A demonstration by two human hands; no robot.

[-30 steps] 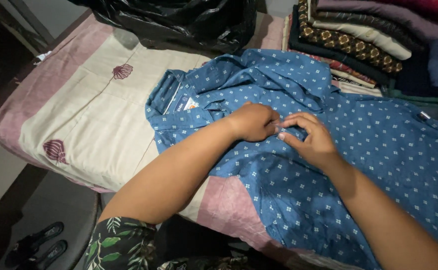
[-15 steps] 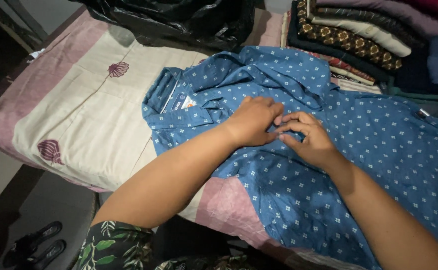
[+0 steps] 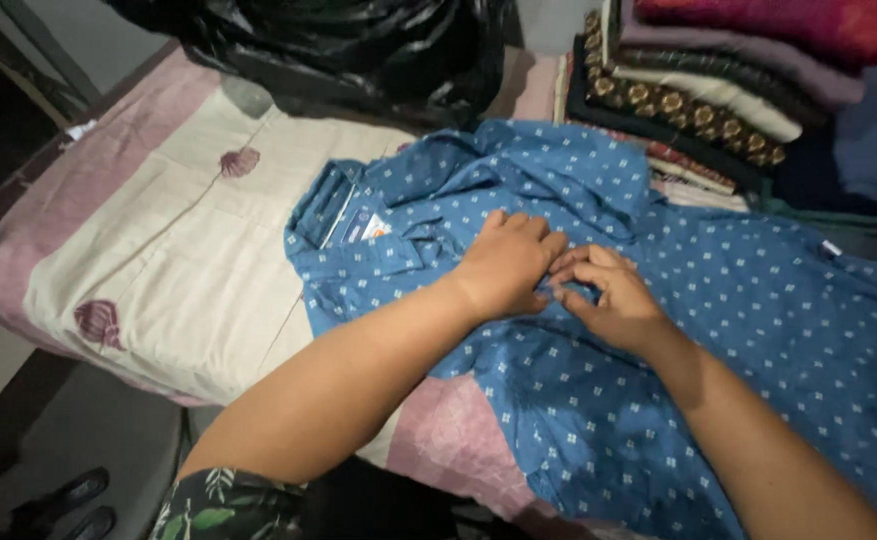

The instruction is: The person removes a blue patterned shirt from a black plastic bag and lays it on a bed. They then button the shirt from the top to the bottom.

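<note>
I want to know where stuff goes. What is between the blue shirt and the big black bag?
In the head view, only a strip of the cream and pink bedcover shows between the blue shirt and the black bag.

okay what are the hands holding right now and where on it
Both the left hand and right hand pinch the blue dotted shirt at its front, below the collar; the exact grip is hidden.

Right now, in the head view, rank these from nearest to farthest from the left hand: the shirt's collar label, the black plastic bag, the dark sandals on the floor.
1. Collar label: just left of the left hand, on the blue shirt.
2. Black plastic bag: beyond it, at the top of the bed.
3. Dark sandals: bottom left, on the floor.
</note>
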